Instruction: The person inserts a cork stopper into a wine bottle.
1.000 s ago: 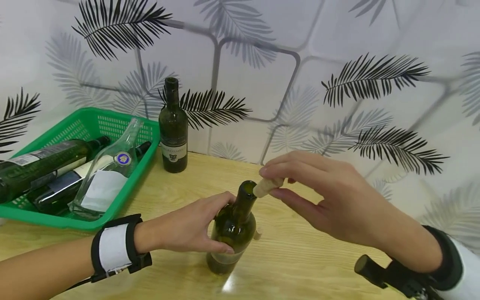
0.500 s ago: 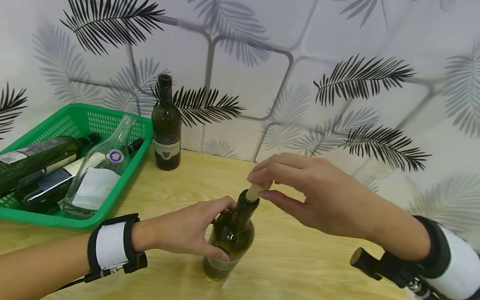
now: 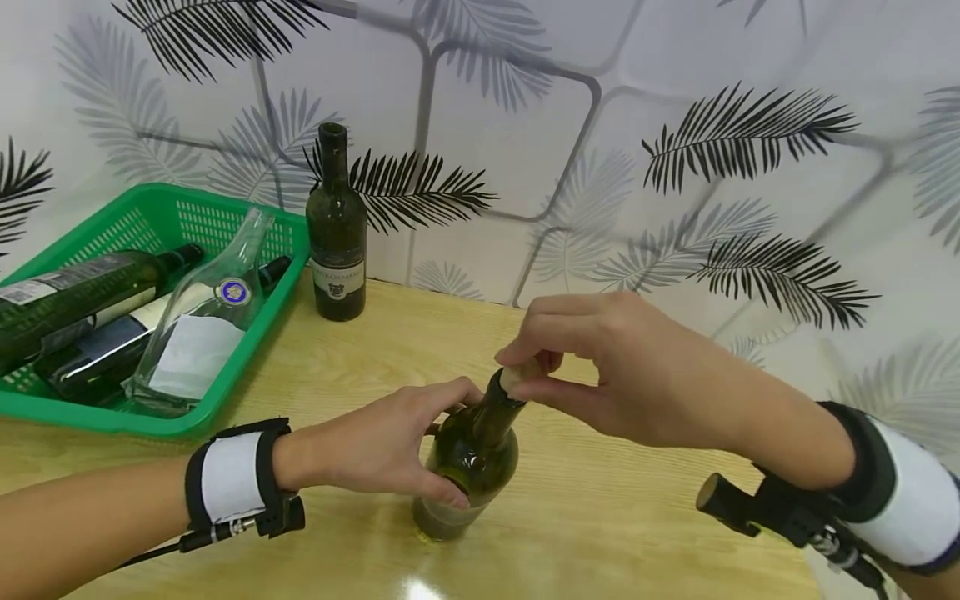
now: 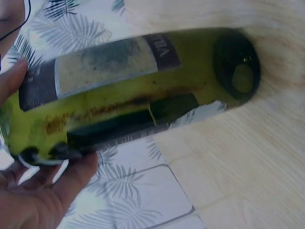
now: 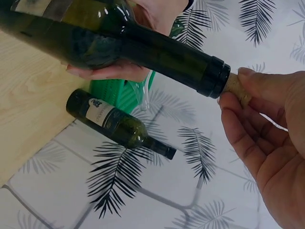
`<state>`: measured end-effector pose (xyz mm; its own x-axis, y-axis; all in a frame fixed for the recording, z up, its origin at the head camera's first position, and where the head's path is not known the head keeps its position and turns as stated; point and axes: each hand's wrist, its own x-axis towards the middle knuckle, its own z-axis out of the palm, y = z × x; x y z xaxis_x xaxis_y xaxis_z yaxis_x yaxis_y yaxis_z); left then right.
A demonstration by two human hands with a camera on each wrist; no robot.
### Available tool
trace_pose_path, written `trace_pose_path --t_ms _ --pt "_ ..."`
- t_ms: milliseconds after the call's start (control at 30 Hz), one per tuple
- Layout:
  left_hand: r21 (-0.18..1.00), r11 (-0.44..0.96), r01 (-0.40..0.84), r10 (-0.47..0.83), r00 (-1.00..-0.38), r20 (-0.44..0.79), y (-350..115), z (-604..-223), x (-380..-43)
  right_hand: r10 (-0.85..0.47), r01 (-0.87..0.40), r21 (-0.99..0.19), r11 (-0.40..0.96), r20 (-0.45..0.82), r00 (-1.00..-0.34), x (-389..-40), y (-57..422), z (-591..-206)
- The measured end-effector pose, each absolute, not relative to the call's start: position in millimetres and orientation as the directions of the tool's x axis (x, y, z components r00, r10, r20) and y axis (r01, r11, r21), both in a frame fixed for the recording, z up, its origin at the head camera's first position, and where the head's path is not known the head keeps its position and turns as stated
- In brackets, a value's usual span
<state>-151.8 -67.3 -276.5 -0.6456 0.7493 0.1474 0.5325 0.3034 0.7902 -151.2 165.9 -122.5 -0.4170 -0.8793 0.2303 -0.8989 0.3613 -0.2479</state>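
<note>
Green glass in front, the bottle (image 3: pixel 480 457) leans to the right, and the left hand (image 3: pixel 378 442) has it gripped round the body, thumb across the near side. Up at the mouth, the right hand (image 3: pixel 630 371) pinches a pale cork (image 5: pixel 237 89) between thumb and fingertips, and there it sits at the rim, a stub standing proud! All this over the middle of the wood-grain table (image 3: pixel 600 517), well in from its right edge; whether the base rests on the wood, I can't tell. Farther back, to the left, a green basket (image 3: pixel 112 423) carries a clear bottle (image 3: pixel 202 350) lying beside two dark bottles (image 3: pixel 82 283). And just beyond its right side, a labelled bottle (image 3: pixel 337 237) stands upright near the table's far edge, the leaf-patterned wall (image 3: pixel 675 50) behind it.
</note>
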Motion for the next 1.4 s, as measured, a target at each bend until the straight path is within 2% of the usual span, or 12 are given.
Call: trace_pose_path --t_ms 267,400,633,733,933,1033,1167,1267,1400 --pt "0.795 0.327 0.511 0.629 -0.745 0.221 -53.4 -284.3 -135.4 -0.844 -0.866 -0.240 0.438 0.223 -0.488 -148.5 169.7 -127.0" --pt "0.859 0.233 0.456 0.580 -0.774 0.253 -49.3 -306.5 -131.4 -0.851 -0.869 -0.227 0.440 0.203 -0.484 -145.7 167.6 -124.2" --pt "0.942 -0.063 0.331 0.614 -0.731 0.298 -36.5 -347.8 -141.6 -0.868 -0.875 -0.050 0.482 0.109 -0.484 -139.4 170.6 -117.0" --pt "0.946 -0.092 0.311 0.639 -0.710 0.296 -32.0 -352.2 -148.1 -0.866 -0.869 -0.018 0.494 0.073 -0.494 -138.4 170.0 -112.9" --pt "0.927 -0.082 0.366 0.646 -0.688 0.329 -28.9 -350.5 -156.3 -0.865 -0.865 0.024 0.501 -0.007 -0.501 -137.0 167.4 -103.2" --pt "0.925 -0.100 0.367 0.636 -0.691 0.343 -28.2 -351.6 -154.8 -0.876 -0.876 -0.003 0.482 0.001 -0.482 -137.7 166.4 -104.7" --pt "0.920 -0.107 0.376 0.608 -0.708 0.360 -26.3 -354.2 -152.1 -0.887 -0.886 -0.098 0.454 0.046 -0.459 -140.8 164.7 -108.9" --pt "0.916 -0.083 0.392 0.578 -0.730 0.365 -24.4 -354.0 -149.8 -0.881 -0.877 -0.150 0.456 0.065 -0.469 -141.8 165.1 -110.6" --pt "0.912 -0.055 0.406 0.530 -0.763 0.372 -21.2 -352.2 -145.2 -0.870 -0.867 -0.163 0.470 0.076 -0.486 -140.7 164.0 -110.6"
